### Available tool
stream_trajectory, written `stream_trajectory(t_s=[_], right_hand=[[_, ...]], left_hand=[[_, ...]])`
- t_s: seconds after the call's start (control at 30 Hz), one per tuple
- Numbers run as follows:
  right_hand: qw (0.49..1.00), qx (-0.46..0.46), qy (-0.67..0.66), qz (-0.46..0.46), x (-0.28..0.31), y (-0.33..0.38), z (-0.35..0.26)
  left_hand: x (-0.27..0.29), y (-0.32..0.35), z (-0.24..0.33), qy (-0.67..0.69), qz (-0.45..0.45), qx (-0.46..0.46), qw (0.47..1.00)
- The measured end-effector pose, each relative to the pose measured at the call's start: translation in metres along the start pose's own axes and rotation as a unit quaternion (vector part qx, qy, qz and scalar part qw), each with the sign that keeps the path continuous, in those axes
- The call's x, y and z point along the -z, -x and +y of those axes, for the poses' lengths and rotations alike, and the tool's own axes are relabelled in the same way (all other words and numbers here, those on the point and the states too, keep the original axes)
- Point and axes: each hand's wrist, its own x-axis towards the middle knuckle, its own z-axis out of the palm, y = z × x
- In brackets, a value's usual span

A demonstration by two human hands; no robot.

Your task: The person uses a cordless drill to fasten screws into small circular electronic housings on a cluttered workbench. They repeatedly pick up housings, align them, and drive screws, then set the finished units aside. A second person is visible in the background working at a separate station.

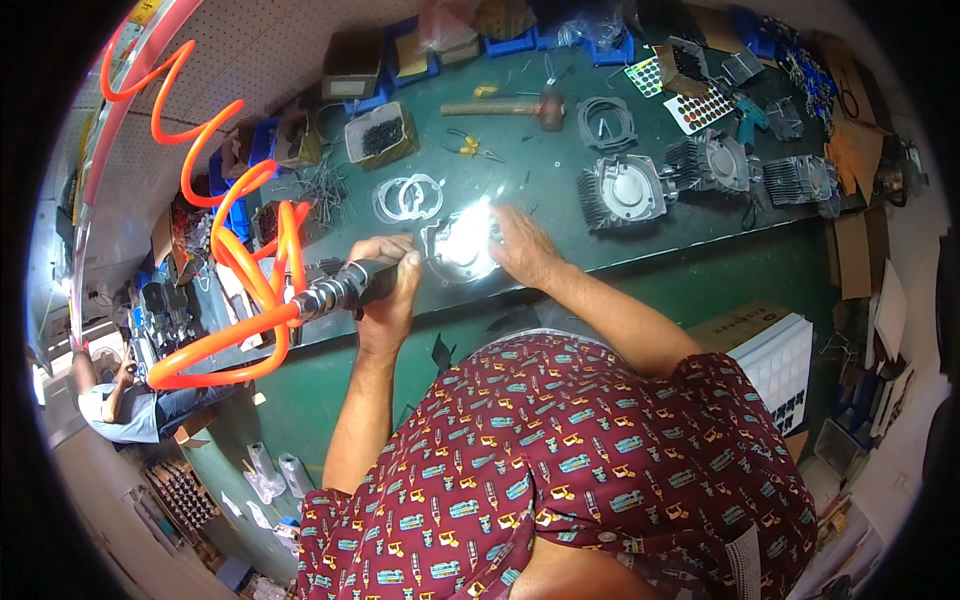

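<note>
My left hand (388, 300) is closed round a black air tool (350, 284), whose rear fitting joins an orange coiled hose (240, 350). The tool's front end is hard to make out behind my hand. On the bench lies a round metal housing (455, 262), largely washed out by a bright glare. My right hand (527, 250) grips the housing's right side with bent fingers; the glare hides the fingertips. Just beyond the housing are thin ring-shaped gaskets (408, 198).
Finned metal housings (622, 190) stand on the right of the green bench (520, 180). Farther back lie a hammer (548, 110), yellow-handled pliers (474, 146), coiled grey tubing (606, 122) and a box of small black parts (381, 136). Another person (125, 405) sits at far left.
</note>
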Motion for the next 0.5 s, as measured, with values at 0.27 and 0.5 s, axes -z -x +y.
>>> stream_trajectory(t_s=[0.27,0.5], right_hand=[[1.000,-0.006,0.008,-0.001,-0.007,-0.006,-0.003],[0.998,0.046,-0.051,0.013,-0.003,-0.012,0.011]], left_hand=[[0.005,-0.008,0.015,-0.002,0.022,0.015,1.000],[-0.008,0.001,0.044,0.065,0.044,-0.041,0.996]])
